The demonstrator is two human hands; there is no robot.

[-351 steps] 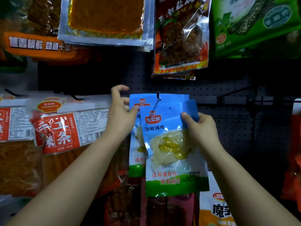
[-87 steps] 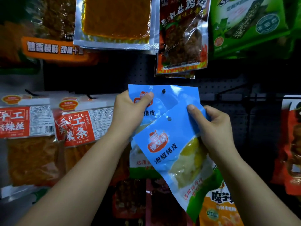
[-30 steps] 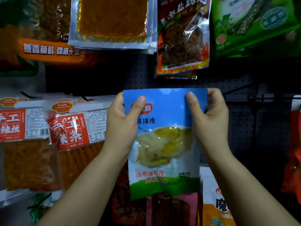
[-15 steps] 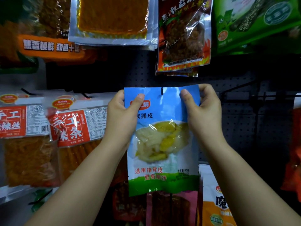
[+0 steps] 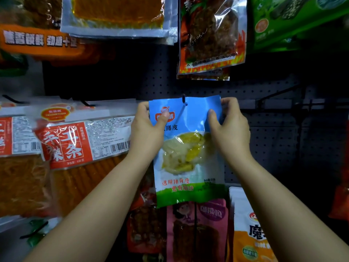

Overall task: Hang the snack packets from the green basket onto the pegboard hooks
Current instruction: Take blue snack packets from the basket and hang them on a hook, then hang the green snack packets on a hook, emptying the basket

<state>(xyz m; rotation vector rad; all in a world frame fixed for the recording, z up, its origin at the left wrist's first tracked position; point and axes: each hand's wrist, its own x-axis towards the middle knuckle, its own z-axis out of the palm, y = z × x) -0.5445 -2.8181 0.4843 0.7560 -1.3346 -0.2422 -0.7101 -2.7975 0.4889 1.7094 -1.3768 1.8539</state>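
A blue snack packet (image 5: 188,148) with a clear window of pale yellow food and a green bottom band hangs upright against the dark pegboard (image 5: 154,80). A black hook tip (image 5: 183,98) pokes out through the hole near its top edge. My left hand (image 5: 147,133) pinches the packet's upper left corner, thumb on the front. My right hand (image 5: 228,129) pinches the upper right corner, which is folded a little. The green basket is not in view.
Red and white packets (image 5: 66,142) hang to the left, an orange one (image 5: 117,14) and a red flame-print one (image 5: 211,35) above, a green one (image 5: 294,19) at upper right. Pink (image 5: 198,231) and orange-white (image 5: 251,235) packets hang below. Bare hooks (image 5: 279,93) jut out to the right.
Both hands pushed the blue packet back onto the hook; the hook tip now sticks out further through its hole. The packet went from tilted in my right hand to upright.
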